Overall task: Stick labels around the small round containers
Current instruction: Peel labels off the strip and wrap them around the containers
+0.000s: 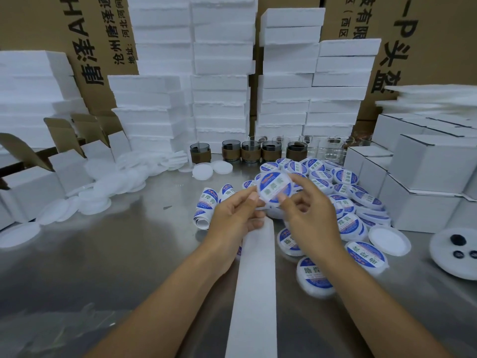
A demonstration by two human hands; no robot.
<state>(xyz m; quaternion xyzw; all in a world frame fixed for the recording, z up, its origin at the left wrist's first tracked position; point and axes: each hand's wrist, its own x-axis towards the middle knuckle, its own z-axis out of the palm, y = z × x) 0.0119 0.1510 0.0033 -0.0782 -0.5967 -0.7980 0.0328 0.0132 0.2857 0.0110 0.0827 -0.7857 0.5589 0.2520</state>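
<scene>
**Labelled round container held in both grips above the tabletop**

Left grip (232, 213): thumb and forefinger pinch the left edge of a small round container (275, 187); clamped on it. Right grip (307, 215): thumb on the lower right edge and forefinger curled over the upper right edge of the same container; likewise clamped on it. The container is raised clear of the tabletop (103, 254), between the two grips, its blue-and-white printed face turned toward the camera.

A long white backing strip (255, 293) runs from below the grips to the near edge of the picture; it passes between the forearms. A curled label roll (209, 202) lies just left of the left grip. A pile of labelled containers (346, 200) covers the tabletop behind and to the right of the grips; some overlap.

Plain white lids (113, 182) lie scattered at left. Glass cups (251, 151) with brown sleeves stand in a row behind the pile; foam blocks (222, 73) are stacked behind them. White cartons (426, 177) stand at right.
</scene>
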